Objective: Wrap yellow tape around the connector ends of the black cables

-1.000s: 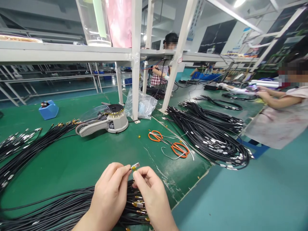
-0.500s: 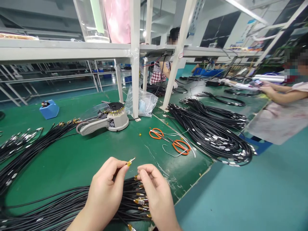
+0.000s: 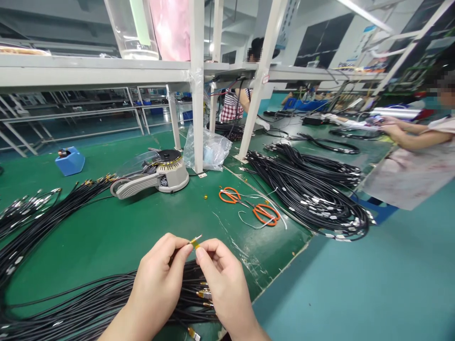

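My left hand (image 3: 158,284) pinches the end of a black cable whose small gold connector (image 3: 195,240) sticks out past the fingertips. The thumb and forefinger of my right hand (image 3: 223,284) meet the same connector from the right. Under both hands lies a bundle of black cables (image 3: 88,308) with gold-tipped ends (image 3: 205,293) on the green table (image 3: 142,222).
A grey tape dispenser (image 3: 156,177), two orange scissors (image 3: 249,203), a clear plastic bag (image 3: 211,151) and a blue box (image 3: 70,161) sit further back. More cable bundles lie left (image 3: 39,213) and right (image 3: 313,194). White frame posts (image 3: 197,85) rise ahead. Two other people work at the far and right benches.
My right hand let go of the connector half a second ago, then came back to pinch it again. The view has shifted slightly.
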Demonstrator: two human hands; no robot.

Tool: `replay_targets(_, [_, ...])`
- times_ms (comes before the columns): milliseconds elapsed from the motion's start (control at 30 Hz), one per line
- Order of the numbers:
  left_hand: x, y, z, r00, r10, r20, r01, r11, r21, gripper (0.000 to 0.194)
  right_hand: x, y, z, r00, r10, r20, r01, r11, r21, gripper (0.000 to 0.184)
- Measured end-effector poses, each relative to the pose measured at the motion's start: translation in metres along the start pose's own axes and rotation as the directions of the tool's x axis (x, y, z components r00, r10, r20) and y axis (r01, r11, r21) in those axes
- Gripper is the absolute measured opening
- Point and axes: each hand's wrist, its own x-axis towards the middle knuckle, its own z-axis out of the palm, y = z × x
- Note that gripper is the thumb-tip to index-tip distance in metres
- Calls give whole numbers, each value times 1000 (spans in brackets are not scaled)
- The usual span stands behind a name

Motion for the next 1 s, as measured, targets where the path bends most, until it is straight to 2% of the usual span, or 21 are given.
replay_targets(67, [1,4,-2,989,-134,55,137,988,-64,24,0,1,-1,1000,-14,-9,14,1000,-23,18])
replay_targets(133, [2,7,-2,960,-254,118,269,953,-141,27,1,1,-1,1000,-18,-16,18,999,-34,18])
replay_targets(267, [4,8,-1,901,-383,204,429,857,-287,31,3,2,0,1000,-16,-17,15,999,-41,18])
replay_targets(433, [3,2,1,887,-396,236,460,799,-388,32,2,1,-2,1000,-24,-11,23,999,-48,17])
replay_targets(633, [5,4,1,879,-400,258,475,765,-434,33,0,-4,-3,997,-81,-16,80,993,-87,15])
replay_targets(800, [7,7,-2,854,-396,337,519,692,-502,36,2,-4,-3,997,-74,-26,71,994,-88,15])
replay_targets(1000, [7,-3,-1,840,-328,432,540,581,-610,33,3,-3,-3,998,-59,-29,57,996,-73,16])
